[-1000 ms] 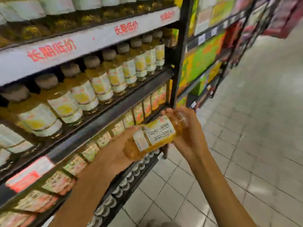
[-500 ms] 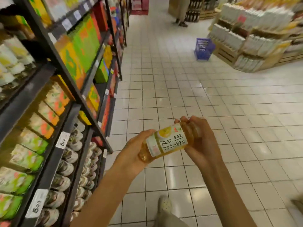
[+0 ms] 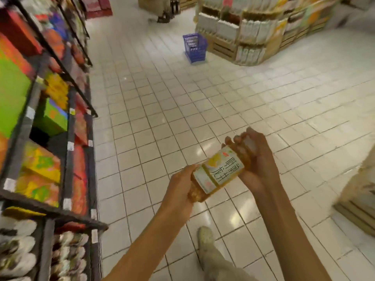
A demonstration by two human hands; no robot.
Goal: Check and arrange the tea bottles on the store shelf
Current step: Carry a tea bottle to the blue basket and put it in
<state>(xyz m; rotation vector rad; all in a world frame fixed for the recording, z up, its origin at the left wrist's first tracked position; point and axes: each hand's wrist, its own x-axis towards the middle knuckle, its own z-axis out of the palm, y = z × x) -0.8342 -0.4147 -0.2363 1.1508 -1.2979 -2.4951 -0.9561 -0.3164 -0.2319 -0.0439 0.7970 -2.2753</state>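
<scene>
Tea bottle (image 3: 220, 173) held out over the tiled floor (image 3: 182, 110), lying tilted, cap end up and to the right, amber base lower left. Left hand (image 3: 179, 194) cups the base, grip curled round it. Right hand (image 3: 256, 159) wraps the cap end, fingers (image 3: 237, 141) curled over the neck. Store shelf (image 3: 67, 142) stands to the left, well apart from the bottle. Blue basket (image 3: 194, 47) sits far down the aisle. One shoe (image 3: 206, 238) below.

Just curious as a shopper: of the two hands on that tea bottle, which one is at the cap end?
The right hand: its fingers curl round the cap end of the tea bottle, which lies tilted. The left hand grips the lower, bottom end.
</scene>
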